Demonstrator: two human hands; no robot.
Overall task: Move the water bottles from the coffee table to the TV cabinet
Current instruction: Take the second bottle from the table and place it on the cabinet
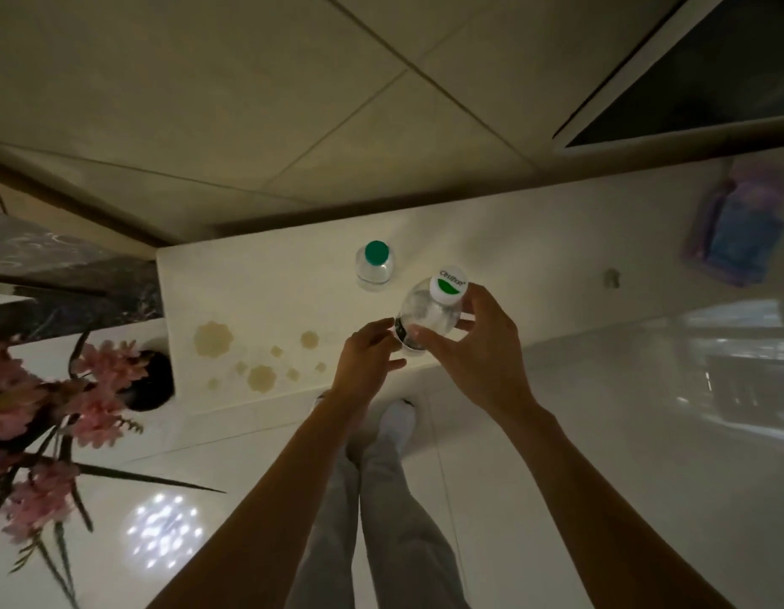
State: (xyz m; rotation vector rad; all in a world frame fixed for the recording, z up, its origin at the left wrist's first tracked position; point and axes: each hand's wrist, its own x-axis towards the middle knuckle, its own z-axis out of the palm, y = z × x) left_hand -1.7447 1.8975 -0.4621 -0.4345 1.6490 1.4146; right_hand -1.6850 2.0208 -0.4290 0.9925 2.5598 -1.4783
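Head view, nearest first: the person's legs (381, 520) in pale grey trousers stand on a glossy white floor (601, 454), toes close to the front edge of the TV cabinet (271, 292). Both bare forearms reach forward over that edge. The left hand (363, 362) sits at the lower part of the white-capped bottle (429, 309), its fingers (379, 331) curled against the dark label. The right hand (478, 353) holds the same bottle higher up, thumb on the near side and fingers (484, 303) wrapped round the far side just under the cap. This clear bottle tilts with its cap leaning away, right at the cabinet's front edge; whether its base touches the top I cannot tell. Beige flower-shaped marks (212, 338) dot the cabinet top toward its left end, and pink flowers (95, 375) rise beside that end. Farther in, the green-capped bottle (374, 265) stands upright on the cabinet, near the held one but apart from it. A purple packet (733, 230) lies toward the right end, and a dark TV screen (711, 81) sits beyond the back edge.
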